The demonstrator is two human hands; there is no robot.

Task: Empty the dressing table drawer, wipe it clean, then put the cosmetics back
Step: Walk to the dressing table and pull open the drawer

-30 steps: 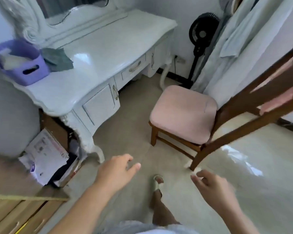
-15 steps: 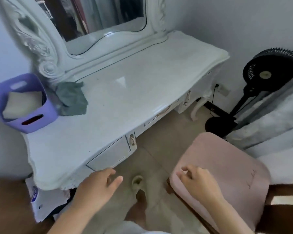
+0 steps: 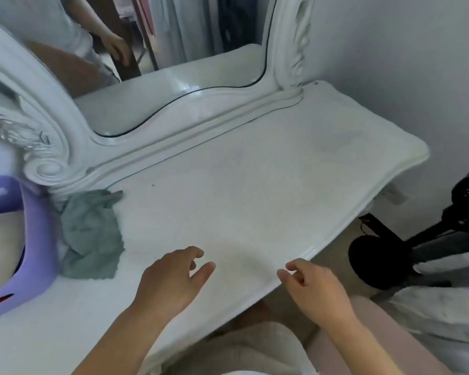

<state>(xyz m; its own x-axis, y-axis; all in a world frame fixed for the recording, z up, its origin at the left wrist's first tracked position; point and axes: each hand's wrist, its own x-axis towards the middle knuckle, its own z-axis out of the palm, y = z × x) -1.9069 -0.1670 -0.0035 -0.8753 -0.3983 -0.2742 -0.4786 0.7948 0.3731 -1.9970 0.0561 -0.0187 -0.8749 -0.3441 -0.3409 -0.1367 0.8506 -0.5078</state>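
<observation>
The white dressing table [image 3: 255,190] fills the view, its top seen from above. Its drawers are hidden under the front edge. My left hand [image 3: 171,280] hovers over the tabletop near the front, fingers relaxed and empty. My right hand [image 3: 313,289] hangs at the table's front edge, fingers loosely curled and holding nothing. A crumpled grey-green cloth [image 3: 92,234] lies on the table to the left of my left hand. A purple plastic basket [image 3: 35,255] stands at the far left with something pale inside it.
An ornate white-framed mirror [image 3: 173,50] rises at the back of the table. A black standing fan [image 3: 444,226] is on the floor at the right. A pink chair seat [image 3: 363,334] lies below my right arm. White fabric hangs at the lower right.
The view has closed in on the table; the drawer fronts have dropped out of sight. Both hands have risen from floor and chair level to the table's front edge.
</observation>
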